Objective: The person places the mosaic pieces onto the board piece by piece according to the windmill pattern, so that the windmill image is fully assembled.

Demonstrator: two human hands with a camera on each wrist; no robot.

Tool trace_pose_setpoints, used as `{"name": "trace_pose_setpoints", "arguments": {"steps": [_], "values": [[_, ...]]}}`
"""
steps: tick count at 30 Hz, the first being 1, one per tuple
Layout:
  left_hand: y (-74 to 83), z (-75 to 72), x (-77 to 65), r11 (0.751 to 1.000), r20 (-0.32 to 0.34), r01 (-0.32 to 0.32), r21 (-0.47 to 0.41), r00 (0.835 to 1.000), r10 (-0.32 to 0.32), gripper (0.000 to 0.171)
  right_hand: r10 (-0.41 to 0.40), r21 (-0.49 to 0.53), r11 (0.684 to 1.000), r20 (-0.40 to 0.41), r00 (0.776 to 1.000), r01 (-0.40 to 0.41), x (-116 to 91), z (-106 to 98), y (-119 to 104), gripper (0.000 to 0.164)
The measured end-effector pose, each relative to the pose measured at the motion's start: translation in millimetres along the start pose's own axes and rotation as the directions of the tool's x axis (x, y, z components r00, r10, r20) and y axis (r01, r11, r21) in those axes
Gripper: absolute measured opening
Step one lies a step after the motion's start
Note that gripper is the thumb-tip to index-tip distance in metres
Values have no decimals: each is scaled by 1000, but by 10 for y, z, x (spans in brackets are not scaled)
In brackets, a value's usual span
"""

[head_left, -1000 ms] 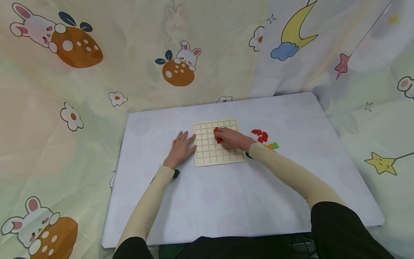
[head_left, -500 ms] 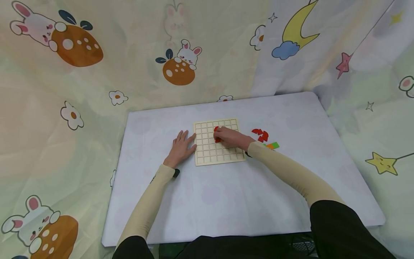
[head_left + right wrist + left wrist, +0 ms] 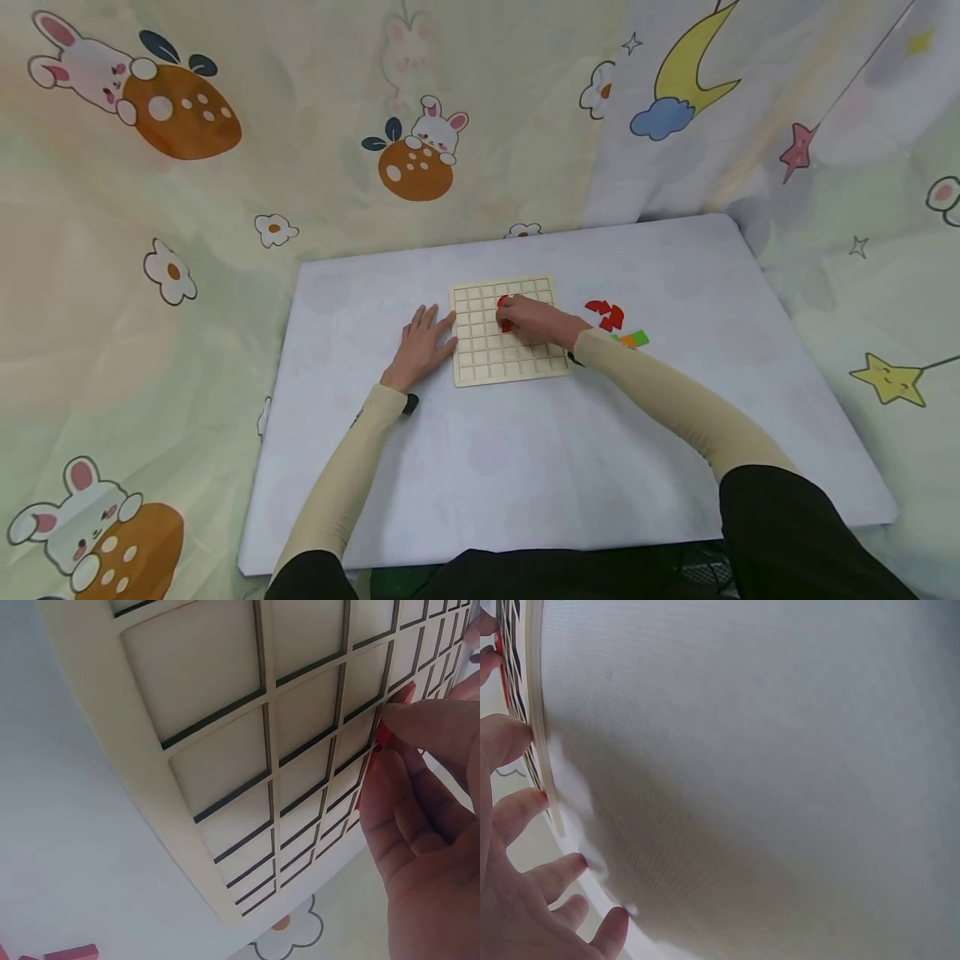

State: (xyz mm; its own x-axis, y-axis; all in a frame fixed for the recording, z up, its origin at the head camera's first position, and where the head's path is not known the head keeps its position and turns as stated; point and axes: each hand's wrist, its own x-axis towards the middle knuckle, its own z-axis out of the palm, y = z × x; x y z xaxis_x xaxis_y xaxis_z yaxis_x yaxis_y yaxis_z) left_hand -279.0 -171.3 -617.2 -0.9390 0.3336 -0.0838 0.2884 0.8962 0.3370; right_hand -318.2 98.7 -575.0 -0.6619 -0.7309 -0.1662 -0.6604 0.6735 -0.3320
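A pale wooden board point(image 3: 480, 369) with a grid of square recesses lies on the white table. My right hand point(image 3: 534, 319) reaches over its middle and pinches a small red piece point(image 3: 384, 736) between thumb and index finger, down at the grid. More red shows just behind and in front of the fingertips in the head view, partly hidden by them. With fingers spread, my left hand point(image 3: 422, 350) rests at the board's left side. Its thumb and index fingertips touch the board's edge point(image 3: 536, 690), and the other fingertips lie on the table.
Right of the board lie several loose red pieces point(image 3: 617, 316) with curved and angled outlines. Nearer to me are a green tile point(image 3: 640, 337) and an orange tile point(image 3: 627, 341), partly behind the right forearm. A printed cloth point(image 3: 315, 167) hangs behind the table.
My right fingertips have shifted very slightly at the red piece on the grid. The left hand keeps its place at the board's edge, and the loose pieces lie as before.
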Motion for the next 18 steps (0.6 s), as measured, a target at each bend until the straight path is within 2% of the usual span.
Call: {"name": "trace_pose_setpoints", "arguments": {"steps": [8, 12, 18], "values": [[17, 6, -14, 1000, -18, -8, 6, 1000, 8, 58, 66, 53, 997, -31, 997, -64, -13, 41, 12, 20], [7, 14, -18, 1000, -5, 2, 4, 1000, -2, 58, 93, 48, 995, -32, 995, -92, -12, 56, 1, 16], [3, 9, -8, 1000, 1, 6, 3, 1000, -6, 59, 107, 40, 994, -76, 991, -104, -18, 57, -10, 14]]}}
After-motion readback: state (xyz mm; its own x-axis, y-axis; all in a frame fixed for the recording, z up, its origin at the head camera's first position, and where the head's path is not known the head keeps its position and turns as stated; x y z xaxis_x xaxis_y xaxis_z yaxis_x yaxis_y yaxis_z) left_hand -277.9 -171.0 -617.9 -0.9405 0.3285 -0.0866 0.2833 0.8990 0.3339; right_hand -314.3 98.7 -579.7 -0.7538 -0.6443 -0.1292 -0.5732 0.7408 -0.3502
